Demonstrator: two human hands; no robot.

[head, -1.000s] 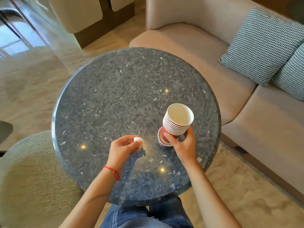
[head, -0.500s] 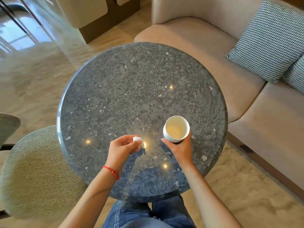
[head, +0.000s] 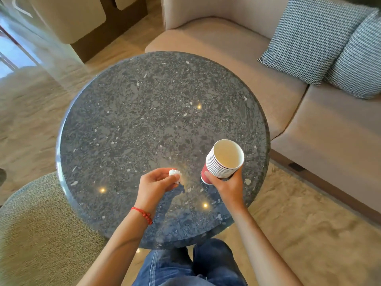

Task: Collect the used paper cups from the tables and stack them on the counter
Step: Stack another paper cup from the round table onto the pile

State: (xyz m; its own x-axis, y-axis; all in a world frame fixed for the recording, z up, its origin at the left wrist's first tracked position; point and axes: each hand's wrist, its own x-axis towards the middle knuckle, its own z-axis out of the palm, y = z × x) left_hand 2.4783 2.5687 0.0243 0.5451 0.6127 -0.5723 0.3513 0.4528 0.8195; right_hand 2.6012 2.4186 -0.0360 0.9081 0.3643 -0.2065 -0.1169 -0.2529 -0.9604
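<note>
A stack of several red paper cups with white rims (head: 223, 162) is tilted, its open mouth facing up and away from me. My right hand (head: 228, 185) grips the stack from below, holding it above the near right part of the round dark stone table (head: 144, 112). My left hand (head: 155, 182) hovers over the table's near edge and pinches a small crumpled white paper wad (head: 174, 174) between thumb and fingertips. No other cup stands on the tabletop.
A beige sofa (head: 257, 65) with two houndstooth cushions (head: 313, 38) curves behind and right of the table. A green upholstered stool (head: 37, 234) sits at the near left. A shaggy beige rug (head: 309, 234) covers the floor; my jeans show below.
The cup stack was pressed down onto a cup on the table, then lifted and tilted; it now hangs above the tabletop in my right hand. My left hand has kept the wad.
</note>
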